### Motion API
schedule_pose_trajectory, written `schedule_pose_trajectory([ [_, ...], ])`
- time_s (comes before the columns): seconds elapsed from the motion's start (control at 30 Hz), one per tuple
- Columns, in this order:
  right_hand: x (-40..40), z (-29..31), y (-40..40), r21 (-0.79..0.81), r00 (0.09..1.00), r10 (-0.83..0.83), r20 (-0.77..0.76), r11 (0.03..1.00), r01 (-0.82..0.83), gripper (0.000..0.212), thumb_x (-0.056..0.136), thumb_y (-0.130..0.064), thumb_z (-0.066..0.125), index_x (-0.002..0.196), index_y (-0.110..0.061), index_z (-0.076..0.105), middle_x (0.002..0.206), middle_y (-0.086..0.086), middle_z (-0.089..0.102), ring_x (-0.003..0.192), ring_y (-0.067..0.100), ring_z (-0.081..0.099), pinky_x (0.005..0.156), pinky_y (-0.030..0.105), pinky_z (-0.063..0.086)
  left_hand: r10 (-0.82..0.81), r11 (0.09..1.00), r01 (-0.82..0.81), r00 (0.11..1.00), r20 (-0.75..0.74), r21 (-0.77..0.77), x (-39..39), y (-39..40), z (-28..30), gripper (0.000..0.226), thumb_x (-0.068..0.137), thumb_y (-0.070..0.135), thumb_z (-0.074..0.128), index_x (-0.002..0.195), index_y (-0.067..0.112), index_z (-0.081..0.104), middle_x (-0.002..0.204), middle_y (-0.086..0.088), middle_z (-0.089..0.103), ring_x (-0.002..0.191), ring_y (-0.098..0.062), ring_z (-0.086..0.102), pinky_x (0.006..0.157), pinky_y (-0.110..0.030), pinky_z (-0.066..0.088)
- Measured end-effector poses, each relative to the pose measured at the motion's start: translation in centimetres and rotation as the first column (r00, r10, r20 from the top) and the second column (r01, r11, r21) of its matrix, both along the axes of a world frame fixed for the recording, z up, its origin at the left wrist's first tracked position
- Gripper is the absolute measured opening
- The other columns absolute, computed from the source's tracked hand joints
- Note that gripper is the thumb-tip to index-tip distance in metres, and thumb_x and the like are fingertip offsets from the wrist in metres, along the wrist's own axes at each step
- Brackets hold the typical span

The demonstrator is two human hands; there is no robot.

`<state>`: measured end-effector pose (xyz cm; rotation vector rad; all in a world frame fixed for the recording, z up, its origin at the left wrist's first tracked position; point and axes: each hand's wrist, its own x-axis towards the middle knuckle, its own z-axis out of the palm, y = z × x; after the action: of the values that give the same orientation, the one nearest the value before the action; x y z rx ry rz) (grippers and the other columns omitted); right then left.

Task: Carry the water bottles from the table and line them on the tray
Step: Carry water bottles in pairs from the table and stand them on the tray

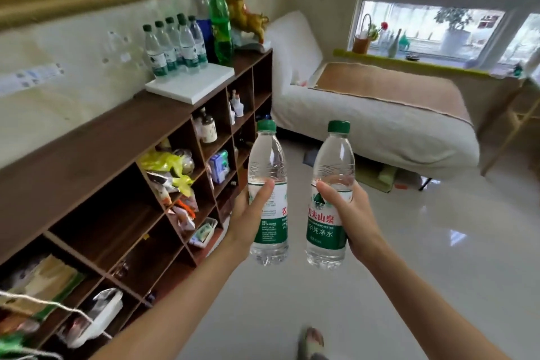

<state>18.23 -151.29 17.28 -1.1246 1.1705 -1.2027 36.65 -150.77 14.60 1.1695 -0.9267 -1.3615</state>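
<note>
gripping two upright bottles [268, 193], caps up

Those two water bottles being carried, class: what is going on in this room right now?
A person walks across the room with one green-capped water bottle in each hand. The left hand grips the left bottle; the right hand grips the right bottle, both upright. Ahead, five similar small bottles already stand in a row on the white tray on top of the brown shelf unit, with room left at the tray's front.
</note>
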Motion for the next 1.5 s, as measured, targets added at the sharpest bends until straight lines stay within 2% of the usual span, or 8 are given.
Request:
schedule_pose_trajectory([
  [0.17, 0.0, -1.3, -15.3, -0.015, 0.998, 0.067, -0.014, 0.998, -0.067, 0.036, 0.072, -0.04, 0.076, 0.104, -0.033, 0.062, 0.095, -0.006, 0.075, 0.086, 0.013, 0.073, 0.068, 0.026, 0.056, 0.131, 0.991, -0.131, 0.991, 0.019, -0.028, 0.8, -12.8, -1.5, 0.044, 0.071, 0.051, 0.07, 0.111, 0.032, 0.065, 0.106, 0.001, 0.075, 0.101, -0.021, 0.07, 0.088, -0.039, 0.053],
  [0.33, 2.2, -0.3, -29.9, 0.013, 0.977, 0.213, -0.005, 0.977, -0.212, 0.029, 0.079, -0.031, 0.073, 0.106, -0.032, 0.061, 0.095, -0.005, 0.075, 0.085, 0.014, 0.073, 0.069, 0.027, 0.056, 0.344, 0.937, -0.345, 0.939, -0.018, -0.058, 3.3, -24.0, -0.4, 0.054, 0.064, 0.062, 0.071, 0.114, 0.042, 0.062, 0.108, 0.011, 0.073, 0.096, -0.009, 0.071, 0.069, -0.02, 0.056],
  [0.47, 6.4, 0.7, -39.6, -0.001, 0.948, 0.318, -0.004, 0.948, -0.318, 0.035, 0.08, -0.027, 0.074, 0.113, -0.028, 0.06, 0.102, -0.003, 0.074, 0.09, 0.015, 0.072, 0.078, 0.033, 0.057, 0.479, 0.871, -0.477, 0.878, -0.014, -0.115, 7.1, -31.1, 0.5, 0.062, 0.069, 0.059, 0.067, 0.128, 0.041, 0.054, 0.118, 0.016, 0.068, 0.106, -0.005, 0.067, 0.082, -0.025, 0.052],
  [0.6, 12.1, 0.6, -48.2, -0.022, 0.914, 0.406, -0.004, 0.914, -0.406, 0.04, 0.08, -0.026, 0.074, 0.116, -0.029, 0.057, 0.107, -0.003, 0.072, 0.094, 0.014, 0.071, 0.083, 0.035, 0.056, 0.577, 0.806, -0.563, 0.817, 0.025, -0.183, 12.1, -38.1, 0.5, 0.049, 0.074, 0.05, 0.074, 0.119, 0.039, 0.058, 0.112, 0.016, 0.071, 0.101, -0.005, 0.068, 0.07, -0.016, 0.055],
  [0.73, 18.8, 0.8, -55.9, -0.06, 0.903, 0.429, -0.028, 0.901, -0.43, 0.039, 0.076, -0.028, 0.077, 0.107, -0.037, 0.054, 0.108, -0.006, 0.07, 0.098, 0.013, 0.068, 0.085, 0.035, 0.055, 0.635, 0.749, -0.605, 0.772, 0.033, -0.271, 17.8, -45.1, 0.4, 0.059, 0.073, 0.044, 0.074, 0.126, 0.027, 0.056, 0.119, 0.008, 0.069, 0.109, -0.01, 0.066, 0.08, -0.021, 0.055],
  [1.1, 34.3, -0.2, -72.1, -0.163, 0.854, 0.488, -0.181, 0.841, -0.515, 0.057, 0.074, -0.024, 0.081, 0.121, -0.026, 0.049, 0.116, -0.004, 0.064, 0.107, 0.012, 0.062, 0.095, 0.042, 0.052, 0.704, 0.7, -0.658, 0.7, 0.116, -0.278, 29.3, -60.6, -0.9, 0.058, 0.072, 0.032, 0.078, 0.124, 0.021, 0.055, 0.115, 0.008, 0.069, 0.11, -0.008, 0.064, 0.085, -0.018, 0.052],
  [1.33, 41.3, -2.9, -78.2, -0.14, 0.683, 0.633, -0.365, 0.688, -0.712, 0.072, 0.067, -0.029, 0.086, 0.126, -0.031, 0.043, 0.11, -0.023, 0.057, 0.102, 0.003, 0.053, 0.076, 0.004, 0.038, 0.829, 0.558, -0.797, 0.522, 0.201, -0.232, 32.2, -65.1, -2.9, 0.06, 0.074, 0.028, 0.077, 0.128, 0.021, 0.051, 0.114, 0.016, 0.066, 0.105, 0.004, 0.061, 0.082, -0.007, 0.046],
  [1.5, 43.4, -4.3, -80.7, -0.078, 0.604, 0.716, -0.351, 0.62, -0.781, 0.07, 0.067, -0.027, 0.086, 0.125, -0.027, 0.047, 0.111, -0.011, 0.064, 0.103, 0.012, 0.061, 0.085, 0.028, 0.051, 0.879, 0.463, -0.857, 0.413, 0.237, -0.226, 33.0, -66.8, -3.6, 0.052, 0.078, 0.018, 0.077, 0.123, 0.03, 0.053, 0.11, 0.019, 0.067, 0.104, 0.001, 0.062, 0.081, -0.009, 0.047],
])
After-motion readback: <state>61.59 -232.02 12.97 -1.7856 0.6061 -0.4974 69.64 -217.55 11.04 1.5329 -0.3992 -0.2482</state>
